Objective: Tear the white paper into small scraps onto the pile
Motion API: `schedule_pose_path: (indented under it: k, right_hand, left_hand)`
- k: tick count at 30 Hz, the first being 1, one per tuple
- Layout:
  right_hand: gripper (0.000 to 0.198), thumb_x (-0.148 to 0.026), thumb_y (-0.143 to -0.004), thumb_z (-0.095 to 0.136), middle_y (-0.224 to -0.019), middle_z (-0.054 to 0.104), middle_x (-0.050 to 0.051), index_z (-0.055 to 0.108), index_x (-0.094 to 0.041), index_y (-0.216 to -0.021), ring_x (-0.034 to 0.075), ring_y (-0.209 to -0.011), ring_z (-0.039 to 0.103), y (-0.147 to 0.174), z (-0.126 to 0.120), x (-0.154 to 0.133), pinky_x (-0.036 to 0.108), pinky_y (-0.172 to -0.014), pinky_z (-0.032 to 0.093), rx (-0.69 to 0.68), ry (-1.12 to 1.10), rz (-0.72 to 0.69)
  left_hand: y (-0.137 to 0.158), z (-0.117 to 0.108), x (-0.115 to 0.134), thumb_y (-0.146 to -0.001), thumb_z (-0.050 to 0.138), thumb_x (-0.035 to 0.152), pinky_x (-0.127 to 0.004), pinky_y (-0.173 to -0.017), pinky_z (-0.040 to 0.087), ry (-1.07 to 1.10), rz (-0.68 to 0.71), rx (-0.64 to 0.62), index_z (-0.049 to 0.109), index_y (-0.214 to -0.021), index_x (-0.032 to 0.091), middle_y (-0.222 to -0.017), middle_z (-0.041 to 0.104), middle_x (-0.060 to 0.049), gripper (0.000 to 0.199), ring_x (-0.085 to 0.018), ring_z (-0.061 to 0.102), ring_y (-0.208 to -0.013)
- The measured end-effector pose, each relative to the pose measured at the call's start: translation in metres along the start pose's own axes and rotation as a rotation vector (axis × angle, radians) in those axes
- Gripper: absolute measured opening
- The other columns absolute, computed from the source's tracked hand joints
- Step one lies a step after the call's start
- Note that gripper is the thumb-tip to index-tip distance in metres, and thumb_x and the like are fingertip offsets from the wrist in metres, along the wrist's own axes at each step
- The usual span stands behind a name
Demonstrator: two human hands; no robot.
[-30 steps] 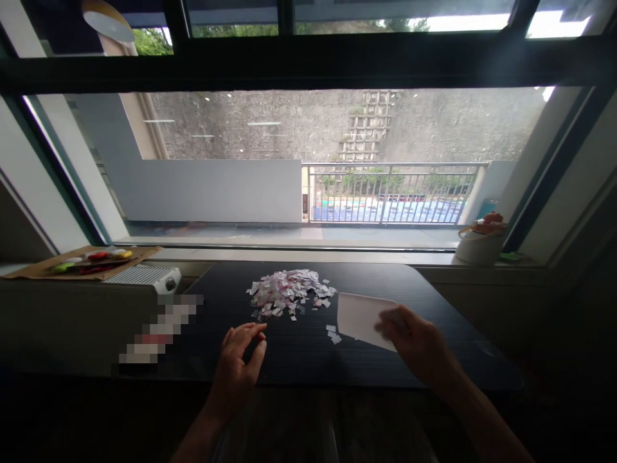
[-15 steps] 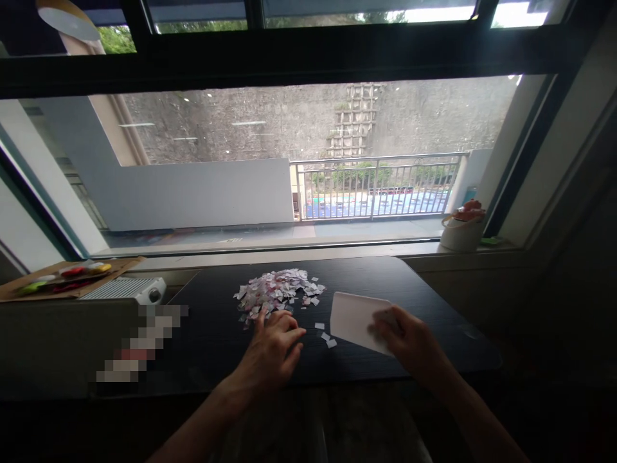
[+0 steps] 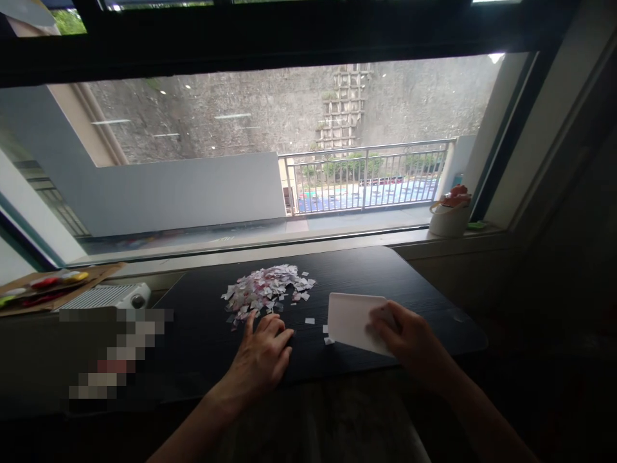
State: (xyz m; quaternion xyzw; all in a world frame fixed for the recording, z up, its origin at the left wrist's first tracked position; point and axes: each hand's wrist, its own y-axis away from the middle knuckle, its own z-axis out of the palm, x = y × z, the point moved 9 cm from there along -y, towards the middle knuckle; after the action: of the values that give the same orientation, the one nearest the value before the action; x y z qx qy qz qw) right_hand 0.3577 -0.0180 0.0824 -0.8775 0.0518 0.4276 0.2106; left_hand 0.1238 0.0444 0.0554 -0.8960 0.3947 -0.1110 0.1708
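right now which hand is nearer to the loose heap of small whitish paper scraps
Left. The left hand is just at the near edge of the heap, while the right hand is farther off to the right, gripping a pale, rectangular sheet.

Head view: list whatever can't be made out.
All in the head view:
Markings on the paper scraps: too small.
Right edge of the white card: hidden by the right hand.
Tabletop under the left hand: covered by it.
Whatever lies under the pixelated patch: masked.
Forearms: cut off by the bottom edge.

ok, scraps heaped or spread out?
Mostly heaped: the scraps form one mound beyond the left hand, with a few loose ones beside the card.
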Motion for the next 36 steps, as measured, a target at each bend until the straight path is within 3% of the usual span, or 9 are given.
schedule_pose_path:
  k: [3, 7, 13, 17, 21, 25, 28, 31, 36]
  right_hand:
    - [0.018, -0.034, -0.078, 0.051, -0.055, 0.051, -0.004, 0.058, -0.019, -0.070, 0.013, -0.051, 0.047, 0.001, -0.009, 0.006, 0.023, -0.047, 0.035, 0.048, 0.011, 0.035]
    - [0.021, -0.038, -0.077, 0.050, -0.057, 0.052, -0.003, 0.059, -0.019, -0.073, 0.014, -0.052, 0.048, 0.001, -0.016, 0.016, 0.025, -0.049, 0.036, 0.078, 0.054, 0.053]
    - [0.026, -0.043, -0.076, 0.050, -0.058, 0.056, -0.001, 0.060, -0.020, -0.074, 0.017, -0.056, 0.053, 0.008, -0.034, 0.040, 0.027, -0.052, 0.039, 0.183, 0.075, 0.127]
    - [0.026, -0.044, -0.077, 0.050, -0.062, 0.058, 0.000, 0.059, -0.019, -0.076, 0.018, -0.060, 0.055, 0.006, -0.033, 0.056, 0.028, -0.055, 0.040, 0.225, 0.043, 0.158]
    - [0.023, -0.040, -0.077, 0.050, -0.065, 0.058, 0.000, 0.058, -0.018, -0.076, 0.019, -0.064, 0.056, -0.004, -0.019, 0.071, 0.029, -0.058, 0.041, 0.227, -0.058, 0.199]
    - [0.022, -0.040, -0.077, 0.050, -0.063, 0.055, -0.001, 0.056, -0.020, -0.074, 0.018, -0.062, 0.055, -0.006, -0.013, 0.078, 0.028, -0.057, 0.041, 0.261, -0.081, 0.206]
    - [0.022, -0.041, -0.078, 0.049, -0.062, 0.054, -0.001, 0.054, -0.020, -0.072, 0.018, -0.061, 0.054, -0.003, -0.012, 0.076, 0.028, -0.056, 0.041, 0.279, -0.091, 0.182]
    - [0.022, -0.041, -0.078, 0.049, -0.061, 0.054, -0.002, 0.051, -0.021, -0.070, 0.018, -0.059, 0.053, 0.000, -0.014, 0.074, 0.028, -0.055, 0.040, 0.298, -0.086, 0.172]
    - [0.023, -0.044, -0.078, 0.049, -0.062, 0.055, -0.001, 0.052, -0.021, -0.072, 0.019, -0.061, 0.054, 0.001, -0.015, 0.072, 0.028, -0.056, 0.040, 0.292, -0.085, 0.186]
  left_hand:
    - [0.002, -0.004, 0.005, -0.079, 0.050, 0.019, -0.062, -0.108, 0.018, 0.011, 0.003, 0.027, 0.064, -0.102, 0.025, -0.101, 0.063, -0.006, 0.027, -0.027, 0.049, -0.114]
    - [-0.013, -0.006, 0.032, -0.080, 0.049, 0.014, -0.063, -0.108, 0.018, 0.070, 0.075, 0.017, 0.065, -0.100, 0.026, -0.097, 0.065, -0.004, 0.028, -0.026, 0.051, -0.112]
    - [-0.054, 0.006, 0.071, -0.081, 0.056, 0.019, -0.065, -0.106, 0.018, 0.107, 0.142, -0.120, 0.069, -0.077, 0.025, -0.082, 0.068, -0.002, 0.015, -0.024, 0.058, -0.095]
    - [-0.064, 0.013, 0.082, -0.078, 0.054, 0.012, -0.062, -0.106, 0.021, 0.075, 0.170, -0.132, 0.067, -0.066, 0.023, -0.071, 0.067, -0.003, 0.020, -0.023, 0.059, -0.084]
    - [-0.071, 0.014, 0.077, -0.072, 0.053, 0.005, -0.056, -0.109, 0.020, 0.187, 0.072, -0.123, 0.063, -0.059, 0.020, -0.068, 0.066, -0.005, 0.022, -0.024, 0.060, -0.085]
    - [-0.076, 0.016, 0.061, -0.073, 0.053, 0.010, -0.053, -0.107, 0.024, 0.271, -0.027, -0.150, 0.065, -0.063, 0.019, -0.071, 0.067, -0.006, 0.018, -0.024, 0.060, -0.087]
    - [-0.071, 0.017, 0.035, -0.077, 0.050, 0.023, -0.043, -0.089, 0.045, 0.381, -0.160, -0.187, 0.068, -0.074, 0.018, -0.075, 0.069, -0.005, 0.019, -0.022, 0.063, -0.078]
    - [-0.064, 0.016, 0.014, -0.080, 0.044, 0.034, -0.030, -0.066, 0.050, 0.501, -0.263, -0.215, 0.067, -0.079, 0.016, -0.076, 0.070, -0.004, 0.029, -0.018, 0.064, -0.070]
    - [-0.061, 0.010, 0.008, -0.076, 0.049, 0.037, -0.029, -0.071, 0.050, 0.594, -0.342, -0.184, 0.066, -0.079, 0.017, -0.079, 0.069, -0.004, 0.026, -0.019, 0.064, -0.078]
